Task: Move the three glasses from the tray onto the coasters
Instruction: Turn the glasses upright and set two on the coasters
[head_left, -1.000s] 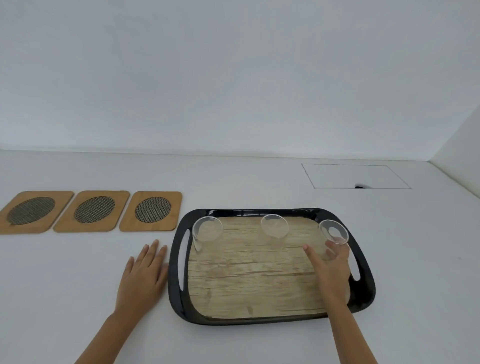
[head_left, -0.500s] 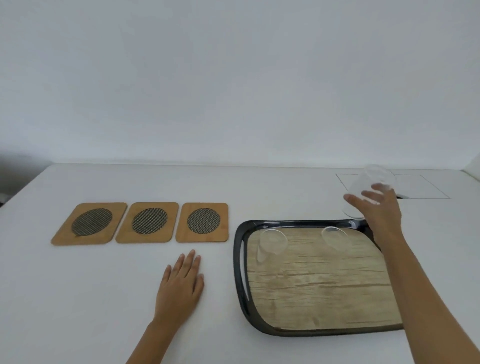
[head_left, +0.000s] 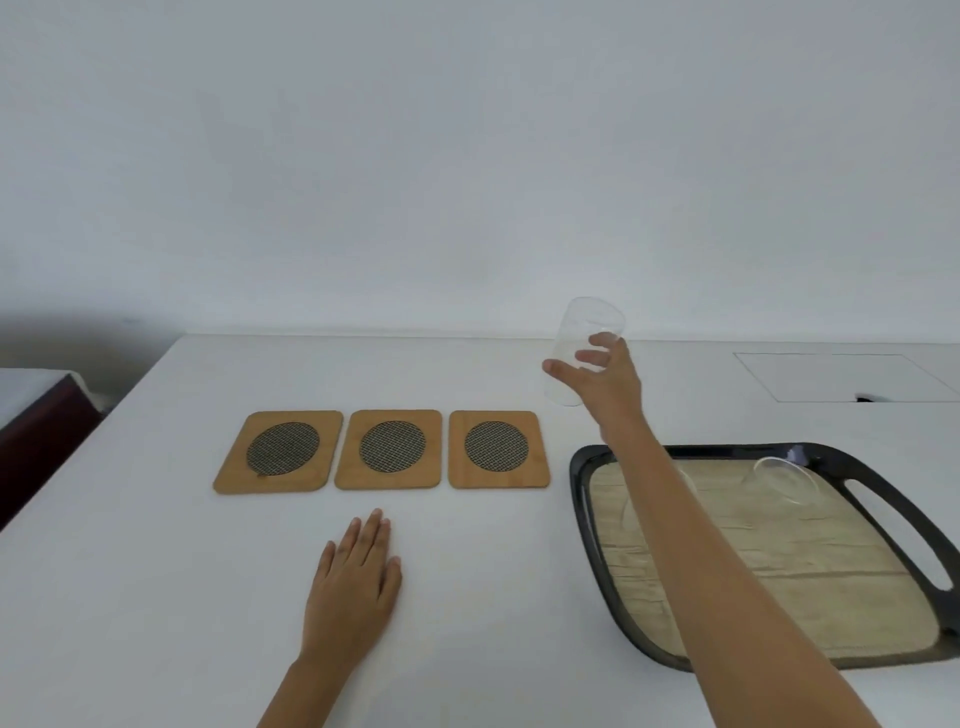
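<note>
My right hand (head_left: 605, 384) grips a clear glass (head_left: 582, 338) in the air, above the table and just right of the three coasters. The wooden coasters with dark mesh ovals lie in a row: left coaster (head_left: 280, 451), middle coaster (head_left: 390, 448), right coaster (head_left: 497, 448). All three are bare. A black tray (head_left: 893, 488) with a wood-look floor sits at the right. One glass (head_left: 787, 480) stands at its far side. Another glass (head_left: 631, 512) is mostly hidden behind my right forearm. My left hand (head_left: 353, 590) rests flat on the table in front of the coasters.
The white table ends at a left edge (head_left: 93, 431), with dark furniture (head_left: 31, 441) beyond it. A rectangular panel outline (head_left: 836, 376) with a small hole marks the far right of the tabletop. A plain wall rises behind.
My right hand lifted the rightmost glass off the tray and carried it left, toward the coasters. The view has shifted left. My left hand stayed flat on the table.
</note>
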